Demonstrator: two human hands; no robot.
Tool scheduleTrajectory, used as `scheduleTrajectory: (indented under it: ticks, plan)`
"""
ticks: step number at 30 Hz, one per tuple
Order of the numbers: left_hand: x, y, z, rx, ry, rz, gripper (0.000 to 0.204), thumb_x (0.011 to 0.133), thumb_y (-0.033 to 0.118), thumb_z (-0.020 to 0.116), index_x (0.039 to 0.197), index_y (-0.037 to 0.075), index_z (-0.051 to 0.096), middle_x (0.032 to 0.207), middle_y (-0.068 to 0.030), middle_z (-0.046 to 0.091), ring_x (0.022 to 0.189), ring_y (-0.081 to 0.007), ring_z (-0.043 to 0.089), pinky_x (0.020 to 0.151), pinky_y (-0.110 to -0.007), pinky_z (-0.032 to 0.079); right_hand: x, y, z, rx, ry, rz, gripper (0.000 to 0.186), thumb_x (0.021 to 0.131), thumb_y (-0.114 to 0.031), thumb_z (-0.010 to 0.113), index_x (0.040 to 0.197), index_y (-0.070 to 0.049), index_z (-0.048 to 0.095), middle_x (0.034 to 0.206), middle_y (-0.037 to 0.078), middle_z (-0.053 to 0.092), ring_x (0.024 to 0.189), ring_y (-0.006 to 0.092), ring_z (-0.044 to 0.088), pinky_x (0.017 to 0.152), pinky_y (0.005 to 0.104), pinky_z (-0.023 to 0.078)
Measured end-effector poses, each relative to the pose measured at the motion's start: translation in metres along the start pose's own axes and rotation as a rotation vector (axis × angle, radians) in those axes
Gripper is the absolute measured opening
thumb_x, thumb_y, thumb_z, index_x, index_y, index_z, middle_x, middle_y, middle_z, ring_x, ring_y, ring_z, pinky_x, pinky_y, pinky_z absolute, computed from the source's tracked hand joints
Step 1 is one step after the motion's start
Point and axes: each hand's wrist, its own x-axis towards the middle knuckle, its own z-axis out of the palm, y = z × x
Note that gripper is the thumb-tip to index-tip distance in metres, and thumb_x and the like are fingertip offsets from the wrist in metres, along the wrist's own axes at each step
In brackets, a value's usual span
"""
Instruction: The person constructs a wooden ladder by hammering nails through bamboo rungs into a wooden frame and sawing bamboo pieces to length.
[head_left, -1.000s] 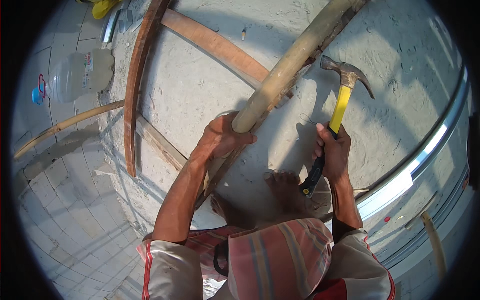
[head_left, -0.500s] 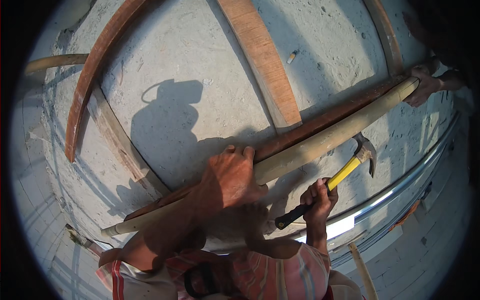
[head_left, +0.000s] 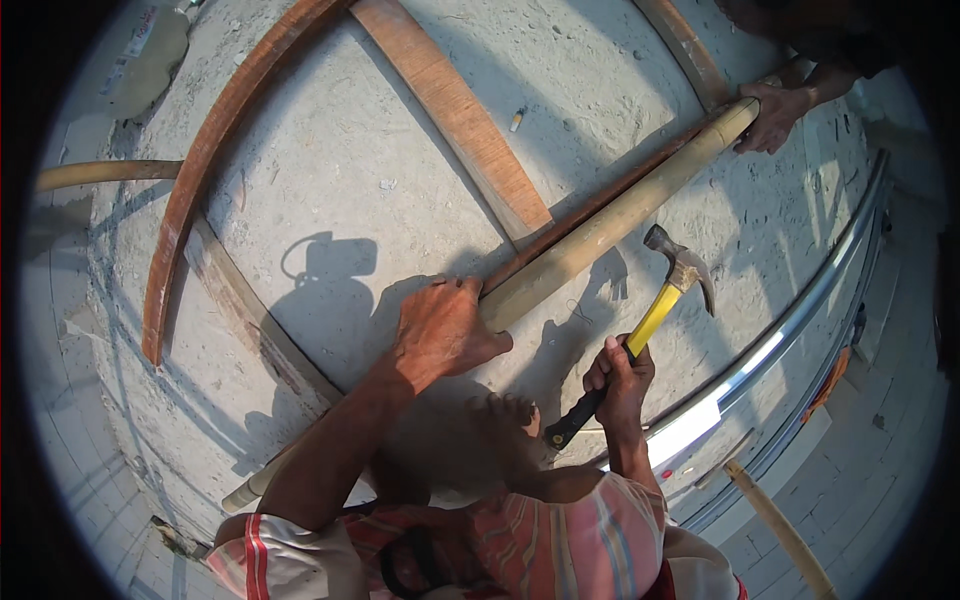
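Pole [head_left: 625, 212] of bamboo runs slantwise over the floor [head_left: 420, 215], in front of the person, close along a reddish beam [head_left: 590, 207] on its left side. I cannot tell whether the pole touches this beam in all its length. Part of the pole is hidden under the left forearm.

The left hand [head_left: 448, 325] holds the pole from above. Its fingers are bent over the far side and are rather close together, while the thumb goes along the near side.

The right hand [head_left: 622, 380] is to the right of the pole, apart from it, with a hammer [head_left: 653, 318]. These fingers are folded tightly round the handle, and the hammer's head points up, near the pole but not touching.

At the far end of the pole, a co-worker's hand [head_left: 775, 118] grasps it; how those fingers are set I cannot tell well.

Left of the pole, a plank [head_left: 455, 110] comes with its end to the beam, and farther left there is a curved strip [head_left: 190, 195]. Well to the right of the pole lies a shiny rail [head_left: 770, 345].
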Motion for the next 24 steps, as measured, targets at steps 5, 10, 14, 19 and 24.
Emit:
scheduleTrajectory:
  ticks: [5, 10, 14, 19, 24]
  plan:
    - [-0.010, 0.006, -0.001, 0.004, 0.167, 0.079, 0.054, 0.063, 0.034, 0.070, 0.105, 0.000, 0.065, 0.092, -0.0193, 0.068, 0.091, -0.0335, 0.064, 0.084, -0.041, 0.052, -0.012, -0.005, 0.001, 0.018, -0.033, -0.037, 0.016, 0.091, -0.013, 0.064, 0.088, -0.008, 0.050, 0.061, 0.000, 0.044, 0.043, 0.0093, 0.043, 0.039, 0.0264, 0.041]
    - [-0.005, 0.022, -0.003, 0.041, -0.002, -0.075, 0.058, 0.062, 0.032, 0.069, 0.111, 0.002, 0.064, 0.092, -0.0198, 0.069, 0.090, -0.0354, 0.066, 0.084, -0.040, 0.051, -0.016, -0.008, -0.004, 0.067, -0.077, -0.008, 0.017, 0.090, -0.012, 0.064, 0.086, -0.008, 0.048, 0.061, -0.001, 0.044, 0.043, 0.0089, 0.042, 0.040, 0.0260, 0.039]
    - [-0.009, 0.017, -0.002, -0.059, 0.033, -0.122, 0.061, 0.063, 0.034, 0.069, 0.115, 0.002, 0.063, 0.095, -0.0209, 0.069, 0.092, -0.0350, 0.067, 0.086, -0.041, 0.051, -0.018, -0.013, 0.008, 0.045, -0.086, -0.013, 0.018, 0.091, -0.012, 0.064, 0.083, -0.007, 0.049, 0.060, -0.001, 0.046, 0.044, 0.0088, 0.044, 0.040, 0.0261, 0.040]
    - [-0.003, 0.014, 0.005, 0.048, 0.032, -0.077, 0.062, 0.063, 0.034, 0.070, 0.116, 0.003, 0.063, 0.096, -0.0217, 0.069, 0.095, -0.0354, 0.066, 0.087, -0.041, 0.051, -0.012, -0.010, 0.008, 0.052, -0.114, -0.023, 0.018, 0.091, -0.012, 0.064, 0.083, -0.006, 0.049, 0.060, 0.000, 0.047, 0.043, 0.0086, 0.044, 0.040, 0.0262, 0.040]
    - [-0.011, 0.018, 0.000, -0.015, -0.006, -0.076, 0.062, 0.065, 0.035, 0.071, 0.117, 0.002, 0.062, 0.100, -0.0223, 0.067, 0.097, -0.0352, 0.065, 0.087, -0.041, 0.050, -0.015, -0.014, 0.014, 0.053, -0.129, -0.030, 0.019, 0.092, -0.012, 0.063, 0.083, -0.005, 0.049, 0.060, 0.000, 0.048, 0.044, 0.0075, 0.044, 0.040, 0.0255, 0.039]
